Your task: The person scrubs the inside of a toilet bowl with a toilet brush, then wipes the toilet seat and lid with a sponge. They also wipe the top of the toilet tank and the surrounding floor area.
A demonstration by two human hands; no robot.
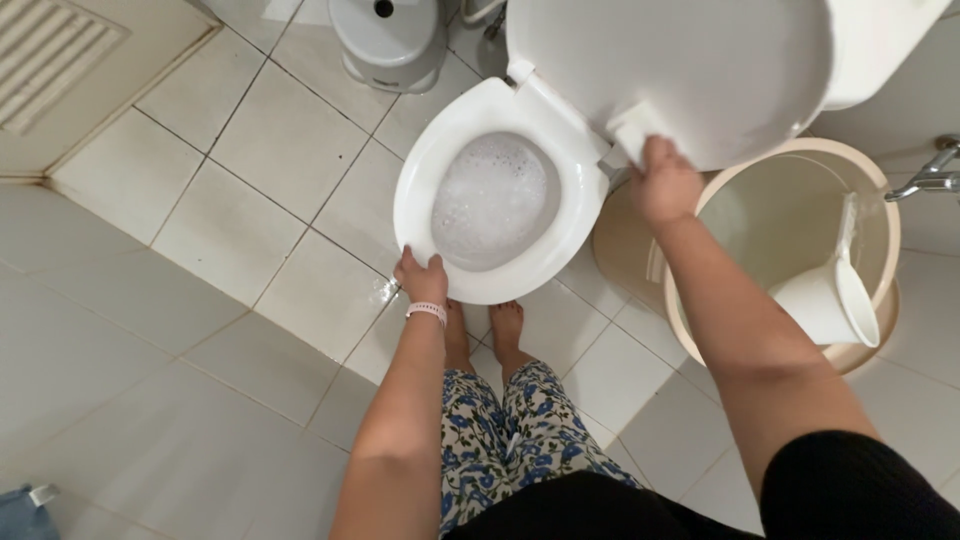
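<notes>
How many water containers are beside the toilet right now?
2: a large beige bucket right of the toilet bowl, and a white dipper resting inside it. Others may be hidden beyond the frame.

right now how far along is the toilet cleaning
Done: the bowl is full of suds and the lid is up. In hand: the right hand presses a white cloth to the lid, and the left hand grips the seat. Left: the suds remain unflushed.

- White square floor tiles (290,140) with dark grout, wet beside the toilet.
- Beige slatted panel (55,55) at upper left.
- Small white stool (390,40) at top.
- Metal tap (925,180) at right.
</notes>
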